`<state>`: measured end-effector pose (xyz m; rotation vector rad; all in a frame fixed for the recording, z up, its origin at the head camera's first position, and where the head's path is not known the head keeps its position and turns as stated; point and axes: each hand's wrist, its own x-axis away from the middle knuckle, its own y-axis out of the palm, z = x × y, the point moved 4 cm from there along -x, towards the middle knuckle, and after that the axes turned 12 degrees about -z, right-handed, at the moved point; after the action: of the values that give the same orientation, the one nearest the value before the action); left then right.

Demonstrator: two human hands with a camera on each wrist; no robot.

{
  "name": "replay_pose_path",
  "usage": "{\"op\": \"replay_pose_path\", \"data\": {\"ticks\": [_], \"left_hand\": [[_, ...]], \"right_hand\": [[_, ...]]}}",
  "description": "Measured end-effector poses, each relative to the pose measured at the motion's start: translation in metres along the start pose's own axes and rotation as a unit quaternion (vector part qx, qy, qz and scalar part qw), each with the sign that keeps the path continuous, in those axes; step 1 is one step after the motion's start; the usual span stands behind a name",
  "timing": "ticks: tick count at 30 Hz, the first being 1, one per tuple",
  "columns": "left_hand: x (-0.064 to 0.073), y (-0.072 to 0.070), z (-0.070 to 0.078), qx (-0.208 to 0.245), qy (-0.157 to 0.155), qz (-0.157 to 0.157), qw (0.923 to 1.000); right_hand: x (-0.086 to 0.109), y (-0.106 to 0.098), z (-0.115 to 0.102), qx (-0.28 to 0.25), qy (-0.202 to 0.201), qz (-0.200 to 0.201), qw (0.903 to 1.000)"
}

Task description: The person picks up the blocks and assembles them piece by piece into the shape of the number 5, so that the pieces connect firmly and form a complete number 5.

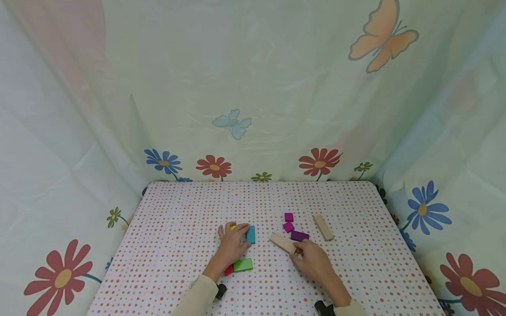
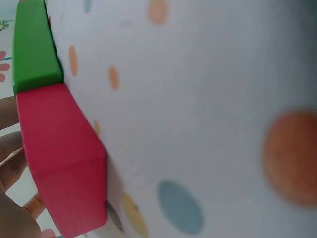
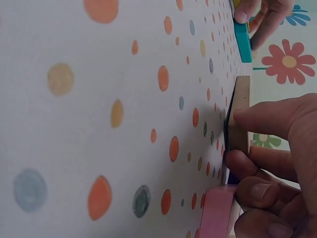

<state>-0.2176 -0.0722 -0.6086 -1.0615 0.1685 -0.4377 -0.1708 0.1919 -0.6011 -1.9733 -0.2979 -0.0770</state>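
Observation:
My left hand [image 1: 232, 245] pinches a blue block [image 1: 251, 235] at the table's middle, its thumb and fingers on either side in the right wrist view. A yellow block [image 1: 233, 228] shows partly behind those fingers. Under the left wrist, a green block [image 1: 243, 265] meets a red block [image 2: 64, 134] end to end. With thumb and fingers my right hand [image 1: 314, 261] grips the near end of a plain wooden block [image 1: 282, 242]. A pink block [image 3: 217, 212] lies by its curled lower fingers, hidden in the head view.
Just beyond the gripped wooden block lies a purple block [image 1: 299, 236], with two small magenta blocks [image 1: 289, 217] farther back. Another wooden block [image 1: 323, 228] lies to the right. The dotted table [image 1: 178, 197] ends at a flowered curtain [image 1: 276, 96] behind and on both sides.

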Motion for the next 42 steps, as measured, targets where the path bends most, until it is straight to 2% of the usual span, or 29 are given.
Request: {"op": "replay_pose_path", "data": {"ticks": [6, 11, 18, 21, 26, 42], "left_hand": [[-0.0001, 0.0000, -0.0022, -0.013, -0.002, -0.001, 0.9999], [0.0021, -0.0039, -0.0027, -0.034, -0.013, 0.010, 0.9993], [0.0051, -0.0075, -0.0019, -0.061, -0.003, 0.037, 0.9974], [0.0064, -0.0084, -0.0005, -0.078, 0.005, 0.047, 0.9958], [0.0065, -0.0071, 0.0006, -0.102, 0.005, 0.044, 0.9938], [0.0078, -0.0023, 0.0051, -0.117, 0.005, 0.053, 0.9917]], "right_hand": [[-0.0032, 0.0033, -0.0003, 0.017, 0.006, 0.000, 0.9998], [-0.0030, 0.0043, -0.0007, 0.018, 0.006, 0.003, 0.9998], [0.0030, 0.0027, -0.0002, 0.036, -0.020, 0.067, 0.9969], [0.0044, 0.0031, -0.0001, 0.038, -0.025, 0.080, 0.9958], [0.0050, 0.0036, -0.0013, 0.036, -0.020, 0.076, 0.9963], [-0.0008, 0.0016, -0.0069, 0.040, -0.026, 0.090, 0.9948]]}}
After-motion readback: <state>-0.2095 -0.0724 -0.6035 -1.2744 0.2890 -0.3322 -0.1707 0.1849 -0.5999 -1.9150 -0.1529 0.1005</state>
